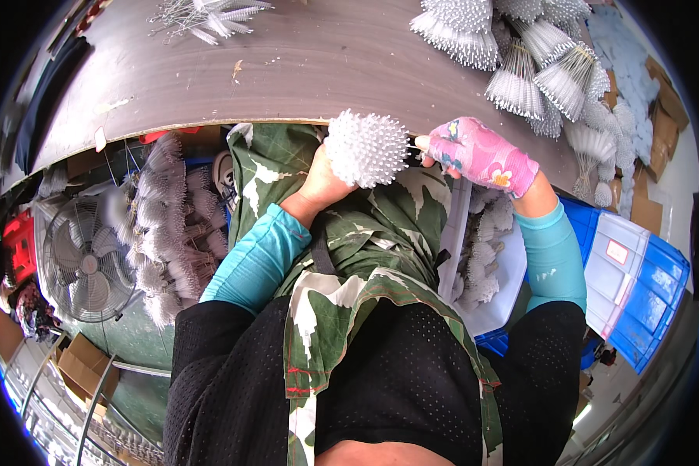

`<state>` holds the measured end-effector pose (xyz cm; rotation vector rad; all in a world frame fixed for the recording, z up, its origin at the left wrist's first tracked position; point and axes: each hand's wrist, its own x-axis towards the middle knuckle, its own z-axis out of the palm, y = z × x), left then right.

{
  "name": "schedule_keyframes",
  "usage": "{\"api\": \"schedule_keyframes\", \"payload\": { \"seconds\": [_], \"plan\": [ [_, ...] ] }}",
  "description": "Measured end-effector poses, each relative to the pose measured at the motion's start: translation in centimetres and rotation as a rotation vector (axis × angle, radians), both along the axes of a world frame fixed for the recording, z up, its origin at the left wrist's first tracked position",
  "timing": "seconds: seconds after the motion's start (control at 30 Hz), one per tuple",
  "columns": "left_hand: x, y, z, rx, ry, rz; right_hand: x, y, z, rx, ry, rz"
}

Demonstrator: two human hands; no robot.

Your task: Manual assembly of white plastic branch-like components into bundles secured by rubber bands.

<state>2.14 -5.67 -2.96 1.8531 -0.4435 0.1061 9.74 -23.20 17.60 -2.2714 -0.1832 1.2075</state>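
My left hand (325, 180) is closed around a thick bundle of small white bristle brushes (367, 147), held over my lap with the tips facing up. Most of the fingers on that hand are hidden behind the bundle. Just to its right, my right hand (474, 155) wears a pink flowered fingerless glove. Its thumb and forefinger are pinched close to the bundle's edge. Something thin shows between these fingertips and the bundle, too small to name. Below both hands lies my green and white camouflage apron (365, 225).
A brown table (311, 70) spans the far side, with loose wire-handled brushes (210, 17) at left and brush bundles (520, 66) at right. More bundles (167, 225) hang beside a fan (90, 264) on my left. Blue and white crates (625, 272) stand right.
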Motion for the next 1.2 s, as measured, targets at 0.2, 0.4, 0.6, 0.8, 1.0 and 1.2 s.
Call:
{"api": "schedule_keyframes", "payload": {
  "seconds": [0.2,0.4,0.6,0.8,1.0,1.2],
  "plan": [
    [-0.1,-0.2,0.5,-0.17,0.088,0.028,0.1,0.3,0.1,0.014,0.023,-0.024],
    [0.1,0.1,0.6,0.08,-0.103,0.05,0.4,0.2,0.6,0.007,0.046,0.016],
    [0.2,0.0,0.3,0.031,-0.053,0.012,0.6,-0.1,-0.1,-0.016,0.019,0.033],
    [0.1,0.0,0.1,0.033,-0.025,-0.009,0.5,1.1,1.2,-0.082,0.015,0.054],
    [0.2,0.1,0.9,0.023,-0.041,-0.001,0.5,0.5,0.4,-0.064,-0.034,0.063],
    [-0.1,0.1,0.5,-0.152,0.135,-0.032,0.9,1.4,1.1,-0.051,0.039,0.081]
  ]
}}
